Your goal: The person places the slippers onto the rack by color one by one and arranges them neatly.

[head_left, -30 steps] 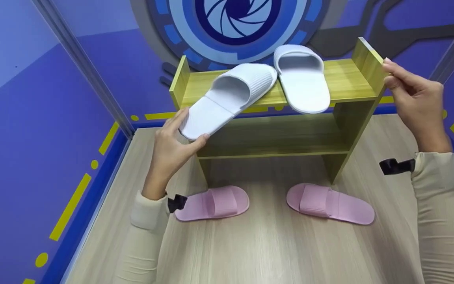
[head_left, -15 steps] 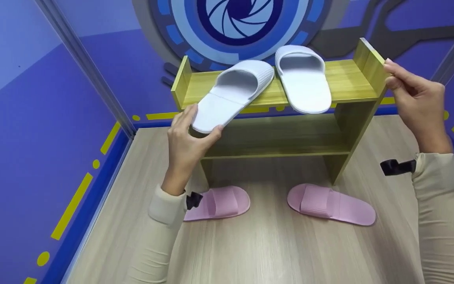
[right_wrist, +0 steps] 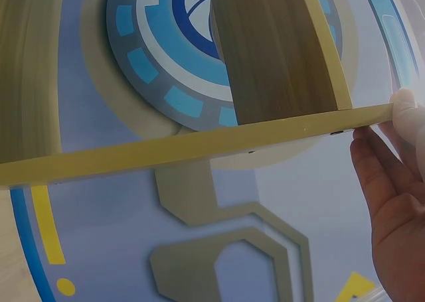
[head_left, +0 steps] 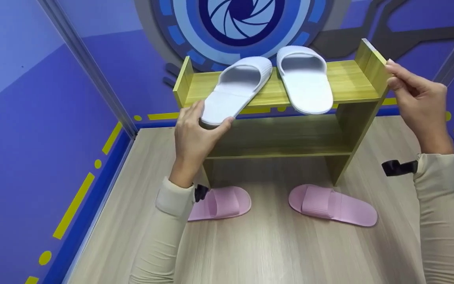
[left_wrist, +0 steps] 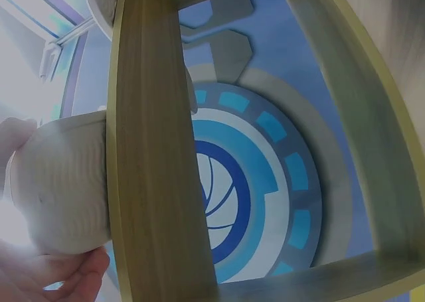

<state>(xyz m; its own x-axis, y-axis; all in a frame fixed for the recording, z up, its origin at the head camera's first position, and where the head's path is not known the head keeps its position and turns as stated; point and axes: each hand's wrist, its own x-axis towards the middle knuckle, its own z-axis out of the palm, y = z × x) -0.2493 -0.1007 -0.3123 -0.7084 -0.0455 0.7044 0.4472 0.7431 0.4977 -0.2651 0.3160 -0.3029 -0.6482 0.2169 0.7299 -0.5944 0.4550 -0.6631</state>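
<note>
My left hand [head_left: 195, 130] grips the heel of a white slipper [head_left: 227, 103], thumb on one side and fingers on the other. The slipper's toe points up and to the right, over the top board of a wooden shoe rack [head_left: 351, 83]. Beside it, a second white slipper [head_left: 307, 85] lies on that board, its heel jutting past the front edge. At the rack's right end, my right hand [head_left: 422, 106] pinches the upright side panel [right_wrist: 199, 140]. In the left wrist view the held slipper's underside [left_wrist: 63, 182] shows against the board's edge.
On the floor in front of the rack lie two pink slippers, a left one [head_left: 227, 201] partly behind my left wrist and a right one [head_left: 333, 205]. A lower shelf [head_left: 282, 136] runs beneath the top board. Blue patterned walls [head_left: 53, 118] stand behind and beside.
My left hand has carried the white slipper up and to the right, farther onto the top board. My right hand stays on the side panel.
</note>
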